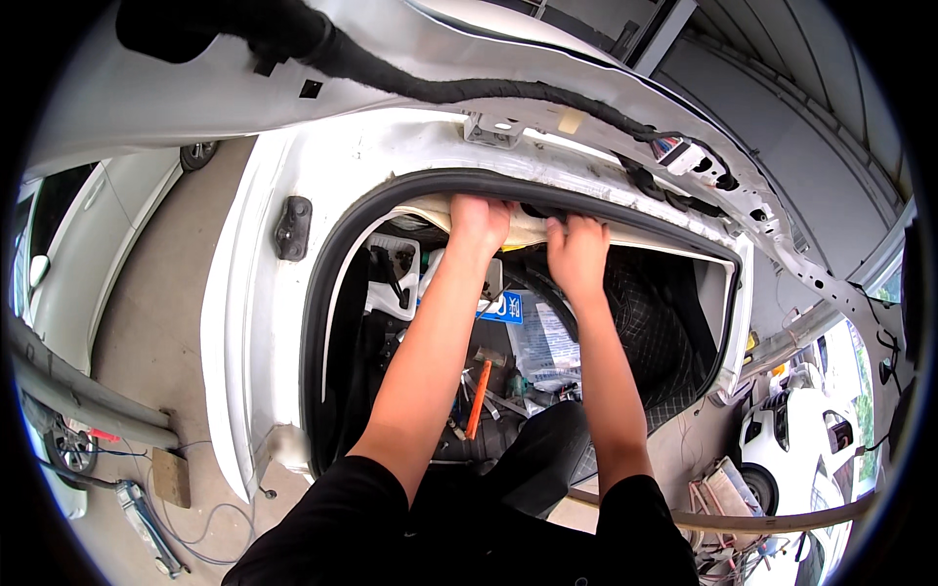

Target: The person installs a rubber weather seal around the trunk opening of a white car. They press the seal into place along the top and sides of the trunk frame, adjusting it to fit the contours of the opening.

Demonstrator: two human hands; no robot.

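My left hand [477, 227] is raised to the top of a white car body's opening, its bent fingers partly hidden at the black rubber seal [386, 190] and cream trim [433, 210]. My right hand [576, 249] is just to its right, fingers curled against that same upper edge; exactly what each grips is unclear. Below them lie a white plastic tray [386, 303], a blue plate [506, 307], a plastic bag of papers [542, 342], an orange-handled tool [479, 396] and quilted black lining [645, 332].
A raised white panel with black wiring [449, 91] spans the top. White cars stand left [122, 225] and right [811, 439]. At lower left are a metal post [98, 400], a wooden block [171, 479] and a floor jack [142, 518]. A curved beam [762, 521] crosses lower right.
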